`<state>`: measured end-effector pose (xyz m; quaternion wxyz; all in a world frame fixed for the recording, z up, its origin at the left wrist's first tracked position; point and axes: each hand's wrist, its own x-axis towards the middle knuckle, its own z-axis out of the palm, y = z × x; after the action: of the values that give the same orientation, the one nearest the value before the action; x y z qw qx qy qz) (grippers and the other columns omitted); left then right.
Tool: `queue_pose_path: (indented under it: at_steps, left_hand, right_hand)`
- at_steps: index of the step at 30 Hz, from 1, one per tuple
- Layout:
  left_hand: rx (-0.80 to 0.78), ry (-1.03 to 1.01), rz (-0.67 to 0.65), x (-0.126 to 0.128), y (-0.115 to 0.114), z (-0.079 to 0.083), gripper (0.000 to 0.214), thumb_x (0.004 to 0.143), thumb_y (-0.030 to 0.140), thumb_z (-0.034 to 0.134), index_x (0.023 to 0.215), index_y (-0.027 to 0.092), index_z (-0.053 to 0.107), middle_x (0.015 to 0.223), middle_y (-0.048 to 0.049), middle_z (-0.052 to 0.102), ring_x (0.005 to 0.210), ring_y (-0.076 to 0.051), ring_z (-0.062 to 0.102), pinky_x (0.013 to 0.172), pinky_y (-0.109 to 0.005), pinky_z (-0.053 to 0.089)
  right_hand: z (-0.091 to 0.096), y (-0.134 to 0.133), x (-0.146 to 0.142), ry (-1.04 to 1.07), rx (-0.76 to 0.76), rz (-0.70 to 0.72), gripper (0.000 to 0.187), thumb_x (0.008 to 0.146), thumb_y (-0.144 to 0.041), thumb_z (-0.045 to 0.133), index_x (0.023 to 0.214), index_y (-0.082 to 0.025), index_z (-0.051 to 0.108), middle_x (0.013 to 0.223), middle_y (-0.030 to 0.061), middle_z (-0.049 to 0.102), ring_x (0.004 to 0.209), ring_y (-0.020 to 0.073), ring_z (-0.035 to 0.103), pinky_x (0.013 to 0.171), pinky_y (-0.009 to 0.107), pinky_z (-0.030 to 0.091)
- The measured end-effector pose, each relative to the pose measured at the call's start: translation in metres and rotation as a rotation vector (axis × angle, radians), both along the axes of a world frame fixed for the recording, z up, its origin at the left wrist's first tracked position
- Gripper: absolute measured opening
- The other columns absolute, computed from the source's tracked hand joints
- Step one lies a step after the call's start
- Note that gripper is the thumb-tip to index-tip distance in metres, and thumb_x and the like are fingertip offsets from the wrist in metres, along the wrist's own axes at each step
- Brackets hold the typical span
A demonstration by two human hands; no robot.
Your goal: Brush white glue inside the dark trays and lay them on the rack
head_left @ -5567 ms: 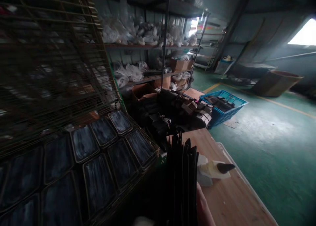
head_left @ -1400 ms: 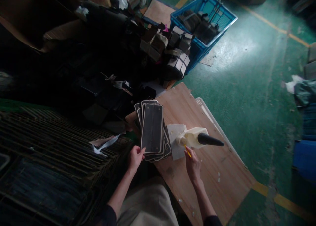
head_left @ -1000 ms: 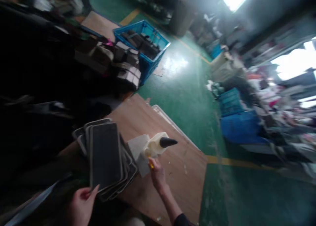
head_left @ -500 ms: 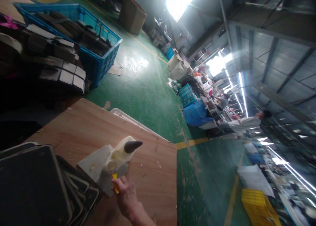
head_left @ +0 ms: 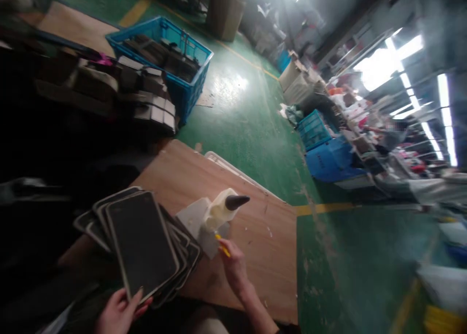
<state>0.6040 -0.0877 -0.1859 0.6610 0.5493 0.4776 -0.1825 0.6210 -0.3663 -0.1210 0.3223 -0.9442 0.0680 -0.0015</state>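
My right hand (head_left: pixel 235 266) is closed on a small yellow-handled brush (head_left: pixel 223 247). The brush's far end meets the near side of a cream-white container with a dark cone-shaped nozzle (head_left: pixel 237 201); its bristles cannot be made out. Under the container lie pieces of grey board (head_left: pixel 191 217). At lower left, my left hand (head_left: pixel 120 310) grips the near edge of a dark flat panel (head_left: pixel 142 241) with rounded corners and a pale rim. Thumb on top, fingers beneath. That panel lies on a fanned stack of similar panels (head_left: pixel 182 241).
The wooden tabletop (head_left: pixel 266 256) ends at a green floor (head_left: pixel 251 129). A blue crate (head_left: pixel 197 93) with dark bundles stands beyond, beside strapped stacks (head_left: pixel 156 111). Farther right are a teal crate (head_left: pixel 314 129), a blue bin (head_left: pixel 333 158) and a blurred person in pale clothing (head_left: pixel 438 190).
The view has swung left and down, so things appear farther right. My left hand has come into view, gripping the top panel. My right hand still holds the brush at the container.
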Motion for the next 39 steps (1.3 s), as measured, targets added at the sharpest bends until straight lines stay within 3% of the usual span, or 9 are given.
queue_pose_path:
  at_steps: [3,7,14,21,25,29,34,39]
  left_hand:
    - [-0.131,-0.004,0.018,-0.003,0.018,-0.002,0.039,0.053,0.024,0.086,0.081,0.019,0.059,0.063,-0.0033,0.073,0.055,-0.023,0.074,0.049,-0.025,0.059]
    - [-0.139,-0.038,0.008,-0.001,0.013,-0.001,0.039,0.06,0.025,0.087,0.085,0.018,0.057,0.065,-0.0019,0.073,0.056,-0.02,0.074,0.049,-0.022,0.058]
    - [-0.131,-0.052,-0.007,-0.002,0.015,0.005,0.035,0.069,0.026,0.083,0.092,0.017,0.058,0.073,-0.0028,0.075,0.061,-0.019,0.075,0.052,-0.022,0.059]
    - [-0.151,-0.083,-0.014,-0.004,0.015,0.002,0.039,0.066,0.031,0.082,0.094,0.016,0.058,0.073,-0.0029,0.075,0.063,-0.018,0.075,0.054,-0.022,0.059]
    - [-0.198,-0.106,-0.027,-0.004,0.015,0.005,0.045,0.064,0.036,0.083,0.096,0.016,0.059,0.078,-0.0037,0.076,0.065,-0.017,0.074,0.057,-0.023,0.06]
    - [-0.235,-0.163,0.028,-0.006,0.014,0.01,0.045,0.064,0.036,0.084,0.097,0.017,0.06,0.091,-0.0042,0.077,0.073,-0.018,0.074,0.061,-0.026,0.062]
    - [-0.248,-0.259,0.114,-0.02,0.013,0.004,0.058,0.062,0.04,0.086,0.109,0.016,0.062,0.108,-0.009,0.075,0.093,-0.026,0.074,0.067,-0.033,0.065]
    - [-0.216,-0.196,0.143,-0.036,0.007,-0.014,0.052,0.061,0.045,0.086,0.095,0.016,0.06,0.09,-0.007,0.076,0.075,-0.021,0.074,0.061,-0.03,0.063]
  right_hand:
    - [-0.001,0.0,0.002,-0.016,0.196,-0.104,0.026,0.101,-0.037,0.053,0.114,-0.023,0.07,0.105,0.0057,0.074,0.092,0.0188,0.072,0.083,0.027,0.056]
    - [-0.007,0.004,0.003,0.017,0.396,-0.234,0.034,0.098,-0.047,0.058,0.115,-0.02,0.067,0.093,0.0038,0.073,0.082,0.0168,0.071,0.077,0.027,0.057]
    - [-0.02,0.012,0.014,-0.003,0.643,-0.508,0.047,0.087,-0.059,0.068,0.11,-0.018,0.065,0.083,0.0041,0.073,0.073,0.0212,0.074,0.072,0.037,0.064]
    - [-0.039,0.018,0.023,0.003,0.905,-0.773,0.061,0.071,-0.061,0.081,0.108,-0.017,0.057,0.078,0.0039,0.076,0.073,0.0208,0.076,0.07,0.033,0.065]
    - [-0.043,0.012,0.015,0.009,1.008,-0.903,0.059,0.066,-0.053,0.085,0.105,-0.018,0.057,0.076,0.0022,0.076,0.074,0.0211,0.077,0.07,0.031,0.065]
    - [-0.035,0.002,0.005,0.016,1.091,-0.957,0.055,0.063,-0.043,0.088,0.1,-0.019,0.057,0.077,0.0028,0.077,0.074,0.0209,0.077,0.07,0.029,0.066]
    - [-0.027,0.0,0.008,0.02,1.104,-0.897,0.052,0.065,-0.039,0.089,0.102,-0.019,0.059,0.081,0.0037,0.078,0.077,0.0203,0.077,0.072,0.027,0.066]
    - [-0.028,-0.005,0.003,0.069,1.037,-0.887,0.057,0.064,-0.041,0.089,0.106,-0.017,0.058,0.081,0.0033,0.078,0.077,0.0199,0.077,0.073,0.027,0.065]
